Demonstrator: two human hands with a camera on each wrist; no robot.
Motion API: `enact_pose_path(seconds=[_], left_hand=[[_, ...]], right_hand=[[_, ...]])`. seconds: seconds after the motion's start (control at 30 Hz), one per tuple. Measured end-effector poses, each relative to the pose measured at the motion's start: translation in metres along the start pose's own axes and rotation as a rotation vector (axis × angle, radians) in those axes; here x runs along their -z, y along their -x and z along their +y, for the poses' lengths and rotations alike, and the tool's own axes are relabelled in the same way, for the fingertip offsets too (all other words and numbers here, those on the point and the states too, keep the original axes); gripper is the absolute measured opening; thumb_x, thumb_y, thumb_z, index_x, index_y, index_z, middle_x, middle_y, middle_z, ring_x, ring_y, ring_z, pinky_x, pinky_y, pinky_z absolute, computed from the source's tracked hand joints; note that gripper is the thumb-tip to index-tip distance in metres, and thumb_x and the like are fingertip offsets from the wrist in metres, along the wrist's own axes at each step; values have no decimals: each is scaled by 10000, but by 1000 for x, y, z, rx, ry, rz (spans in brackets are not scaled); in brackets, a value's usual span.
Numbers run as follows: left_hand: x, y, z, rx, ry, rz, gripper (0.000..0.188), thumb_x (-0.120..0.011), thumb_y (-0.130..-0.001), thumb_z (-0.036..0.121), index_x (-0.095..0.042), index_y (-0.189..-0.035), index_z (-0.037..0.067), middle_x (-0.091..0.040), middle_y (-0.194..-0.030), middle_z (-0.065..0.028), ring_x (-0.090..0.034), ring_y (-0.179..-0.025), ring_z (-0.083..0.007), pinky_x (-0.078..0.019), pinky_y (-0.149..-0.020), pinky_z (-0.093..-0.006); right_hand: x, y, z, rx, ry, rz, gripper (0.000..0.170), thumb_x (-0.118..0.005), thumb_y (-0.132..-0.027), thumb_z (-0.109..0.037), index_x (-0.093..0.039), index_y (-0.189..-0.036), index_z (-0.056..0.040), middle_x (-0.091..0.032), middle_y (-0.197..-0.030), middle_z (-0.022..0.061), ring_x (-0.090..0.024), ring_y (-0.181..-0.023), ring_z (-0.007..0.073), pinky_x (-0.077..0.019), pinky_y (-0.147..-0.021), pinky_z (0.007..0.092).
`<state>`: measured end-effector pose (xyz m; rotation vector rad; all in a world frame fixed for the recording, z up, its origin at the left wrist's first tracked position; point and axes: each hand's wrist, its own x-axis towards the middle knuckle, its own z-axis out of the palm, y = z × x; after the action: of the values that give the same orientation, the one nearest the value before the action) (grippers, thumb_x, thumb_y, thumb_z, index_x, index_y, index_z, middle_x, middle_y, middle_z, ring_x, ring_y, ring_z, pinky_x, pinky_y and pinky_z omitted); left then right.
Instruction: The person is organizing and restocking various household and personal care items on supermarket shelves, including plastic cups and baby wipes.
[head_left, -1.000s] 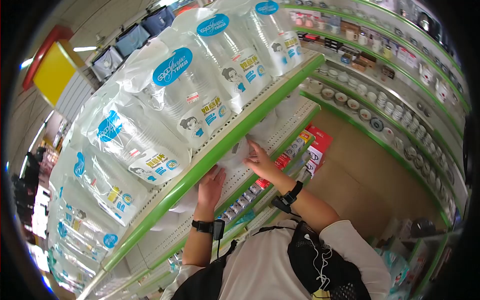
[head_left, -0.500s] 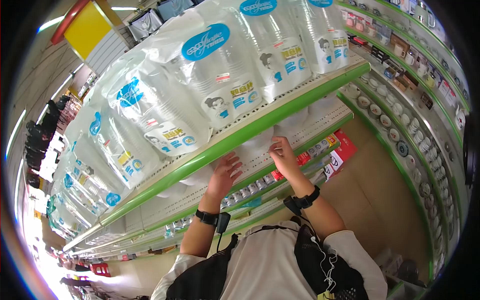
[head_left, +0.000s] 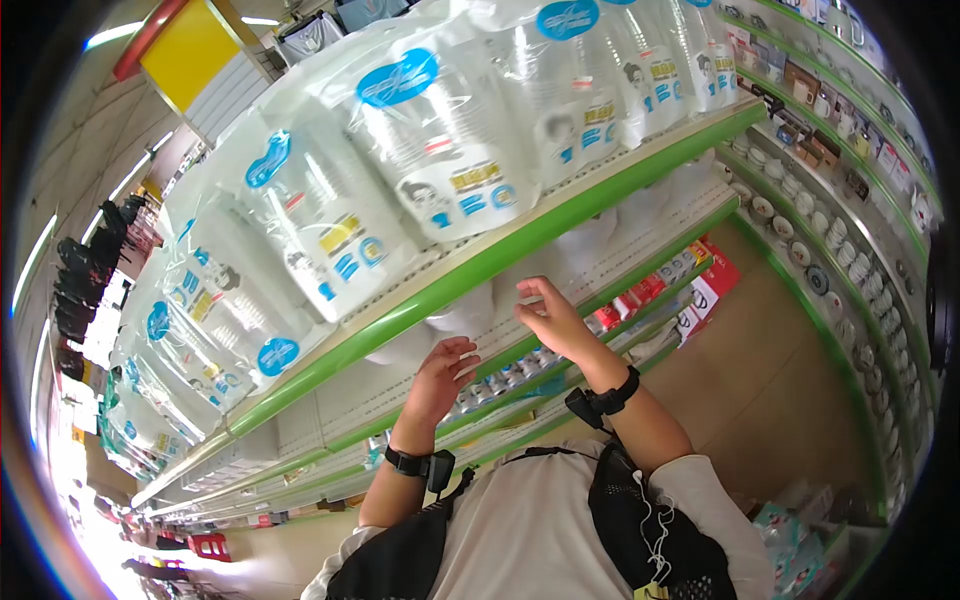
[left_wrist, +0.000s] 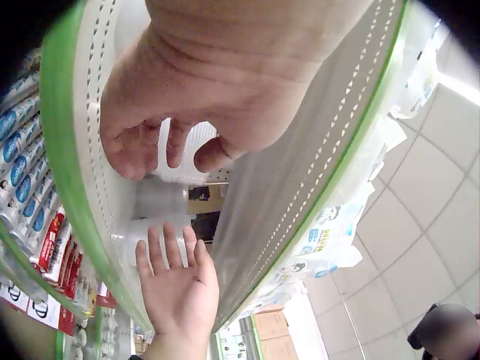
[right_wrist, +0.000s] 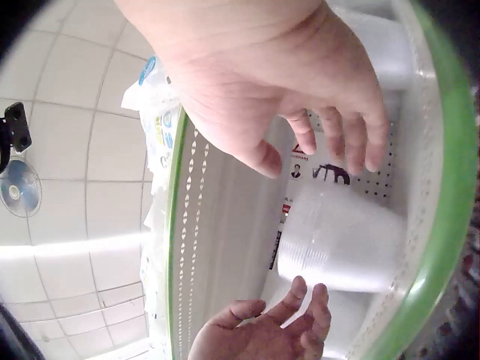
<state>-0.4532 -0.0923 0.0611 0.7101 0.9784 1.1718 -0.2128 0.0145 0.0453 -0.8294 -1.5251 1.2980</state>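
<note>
The stacked cups [right_wrist: 337, 244], just behind the front edge of the lower shelf [head_left: 660, 228], were translucent white with fine ridged rings. Both shelves had bright green front edges — the upper shelf [head_left: 548, 233] pale above the green and dotted with small holes. Along its edge, clear bags [head_left: 450, 140] bore blue oval labels [head_left: 398, 78] and yellow-and-blue print. The wristbands [head_left: 610, 396] were black, the shirt [head_left: 530, 530] cream.
</note>
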Motion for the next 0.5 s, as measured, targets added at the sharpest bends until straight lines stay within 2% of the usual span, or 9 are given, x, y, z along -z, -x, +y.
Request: enact_pose_path(seconds=[0.17, 0.27, 0.5], left_hand=[[55, 44, 17, 19, -29, -85, 357, -543, -939, 135, -555, -1290, 70, -593, -1311, -72, -584, -1186, -215, -474, -970, -367], [87, 67, 16, 48, -23, -137, 357, -547, -937, 136, -553, -1286, 60, -594, -1306, -78, -581, -1188, -218, -476, -972, -369], [117, 100, 16, 97, -32, -232, 371, -584, -932, 160, -556, -1287, 56, -613, -1302, -97, -608, -1163, -226, -496, -980, -383]], right_hand=[[-82, 21, 4, 22, 13, 79, 423, -691, -934, -161, -517, -1297, -30, -584, -1217, 123, -628, -1001, 208, -535, -828, 362], [-123, 54, -8, -95, -66, 102, 432, -687, -940, -168, -514, -1311, -32, -586, -1235, 132, -625, -1037, 217, -536, -814, 361], [-155, 116, -6, -70, 12, 190, 451, -683, -951, -192, -501, -1334, -39, -566, -1272, 145, -614, -1024, 201, -542, -781, 355]])
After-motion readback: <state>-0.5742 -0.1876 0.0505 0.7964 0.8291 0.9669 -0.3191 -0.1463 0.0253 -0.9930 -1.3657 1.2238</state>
